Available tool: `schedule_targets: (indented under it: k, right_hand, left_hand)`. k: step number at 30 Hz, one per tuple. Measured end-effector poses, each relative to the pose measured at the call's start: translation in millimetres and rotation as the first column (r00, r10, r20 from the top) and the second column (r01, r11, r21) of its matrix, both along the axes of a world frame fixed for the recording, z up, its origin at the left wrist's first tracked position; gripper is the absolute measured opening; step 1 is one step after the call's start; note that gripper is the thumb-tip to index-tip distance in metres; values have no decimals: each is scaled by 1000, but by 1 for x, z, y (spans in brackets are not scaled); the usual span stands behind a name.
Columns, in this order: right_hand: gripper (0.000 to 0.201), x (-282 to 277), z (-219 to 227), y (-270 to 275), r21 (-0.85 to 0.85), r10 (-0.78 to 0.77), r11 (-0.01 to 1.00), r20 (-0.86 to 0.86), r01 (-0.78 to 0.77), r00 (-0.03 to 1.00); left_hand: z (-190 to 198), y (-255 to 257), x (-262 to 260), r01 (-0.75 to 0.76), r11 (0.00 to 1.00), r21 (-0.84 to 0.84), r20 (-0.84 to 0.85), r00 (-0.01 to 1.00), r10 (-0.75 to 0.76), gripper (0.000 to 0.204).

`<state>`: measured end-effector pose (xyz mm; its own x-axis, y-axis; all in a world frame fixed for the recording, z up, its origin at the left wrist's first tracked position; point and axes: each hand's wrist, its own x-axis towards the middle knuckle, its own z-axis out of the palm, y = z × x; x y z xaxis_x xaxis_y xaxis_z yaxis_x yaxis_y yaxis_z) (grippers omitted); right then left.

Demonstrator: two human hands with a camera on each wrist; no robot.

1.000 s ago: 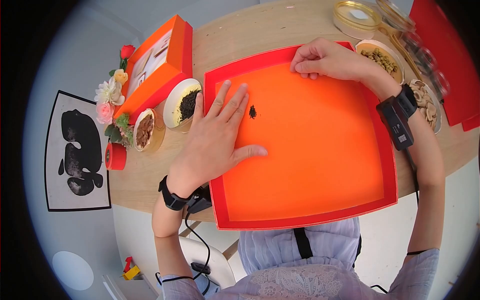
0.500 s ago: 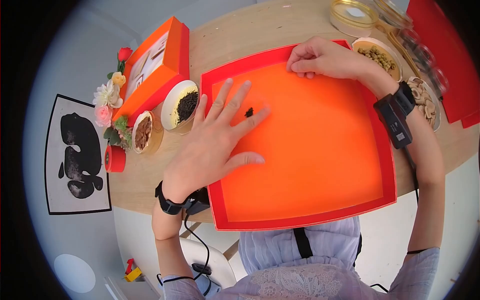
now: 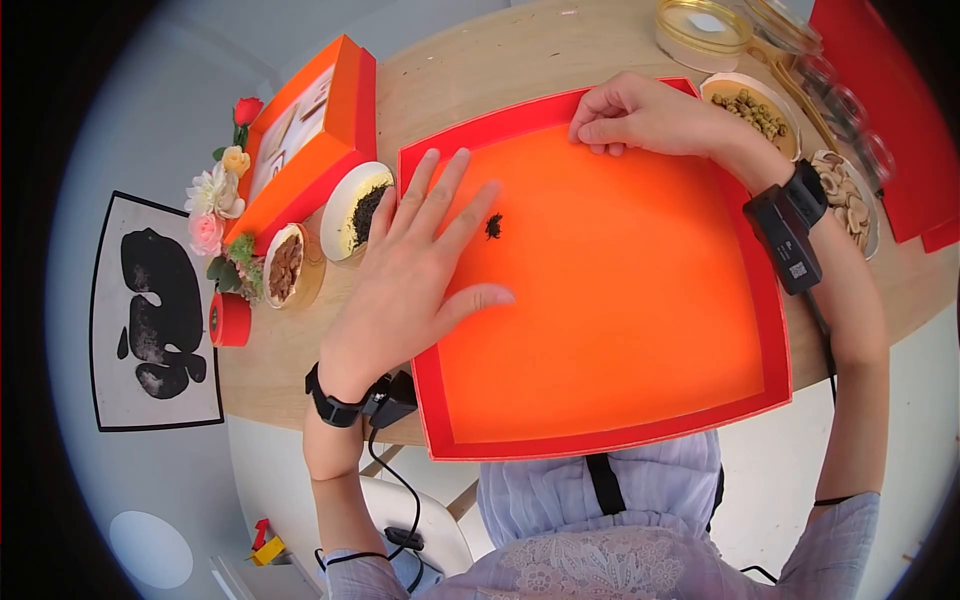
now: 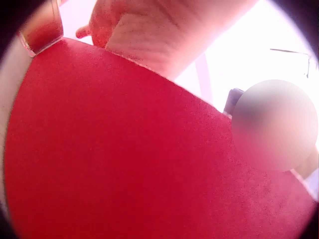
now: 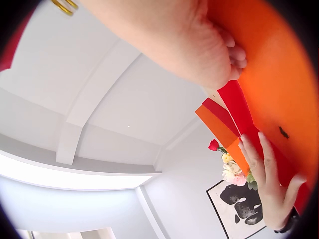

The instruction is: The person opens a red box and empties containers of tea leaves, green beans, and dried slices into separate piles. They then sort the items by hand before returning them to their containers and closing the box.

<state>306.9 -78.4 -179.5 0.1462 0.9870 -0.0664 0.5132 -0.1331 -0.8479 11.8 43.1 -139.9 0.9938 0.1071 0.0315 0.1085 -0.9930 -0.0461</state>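
Note:
A shallow tray (image 3: 610, 330) with an orange floor and red walls lies in front of the person in the head view. A small clump of dark dry shreds (image 3: 494, 226) sits on its left part. My left hand (image 3: 405, 265) spreads over the tray's left wall, fingers straight and apart, the index fingertip just left of the clump. Over the far wall, my right hand (image 3: 645, 115) hangs with loosely curled fingers and no object showing in it. Beside the left fingers stands a bowl of dark shreds (image 3: 367, 210), partly covered by that hand.
Left of the tray are a tub of brown pieces (image 3: 285, 265), flowers (image 3: 215, 190) and an orange box (image 3: 345, 130). At the right stand a bowl of greenish buds (image 3: 750, 115), a dish of pale slices (image 3: 845, 200) and a gold-rimmed tub (image 3: 703, 35).
My left hand has drawn back leftwards, its index finger swinging over the clump and then away from it. The clump now looks more compact. My right hand has hardly moved.

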Motion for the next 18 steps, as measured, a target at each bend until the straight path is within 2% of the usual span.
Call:
schedule_targets:
  k: [2,4,7,13,18]
  right_hand:
    - [22,1,0,-1,0,-3,1000,6,3,1000]
    - [25,2,-1,-1,34,5,999,-5,-5,1000]
    - [25,3,-2,-1,31,3,1000,-5,-3,1000]
    - [22,0,0,0,2,-3,1000,7,3,1000]
    - [21,-1,0,-1,1,-6,1000,7,6,1000]
  left_hand:
    - [0,-4,-3,-18,999,33,-18,1000,19,92]
    - [3,-12,-6,-50,995,85,-135,989,61,102]
    - [4,-18,-9,-48,992,119,-172,983,69,107]
    - [-2,-14,-9,-34,996,86,-164,985,48,112]
    - [-4,-14,-7,13,999,33,-123,992,-9,107]
